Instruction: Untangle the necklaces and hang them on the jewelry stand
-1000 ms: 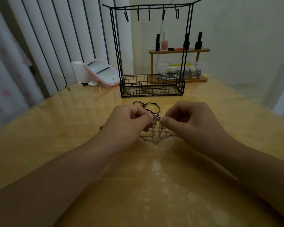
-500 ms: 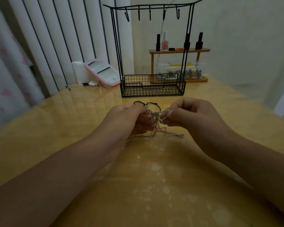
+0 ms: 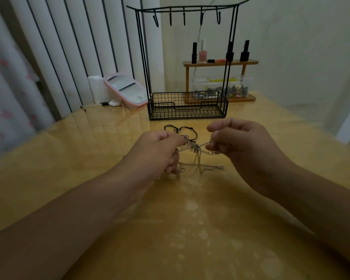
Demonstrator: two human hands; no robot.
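Observation:
A tangle of silver chain necklaces (image 3: 197, 156) stretches between my two hands just above the yellow table (image 3: 89, 150). My left hand (image 3: 158, 150) pinches one end of the tangle, and loose chain loops hang below its fingers onto the table. My right hand (image 3: 240, 142) pinches the other end. A black cord necklace (image 3: 180, 129) lies on the table just behind my left hand. The black wire jewelry stand (image 3: 187, 57) stands farther back, with several bare hooks on its top bar and a mesh basket at its base.
A pink-framed mirror (image 3: 126, 89) and a white paper roll (image 3: 96, 88) lean against the blinds at the back left. A small wooden shelf (image 3: 220, 63) with nail polish bottles and a clear box of small items stands behind the stand. The table's right edge runs close to the wall.
Both hands have lifted the silver tangle off the table and moved apart, stretching the chains between them. The black cord necklace has stayed where it lay.

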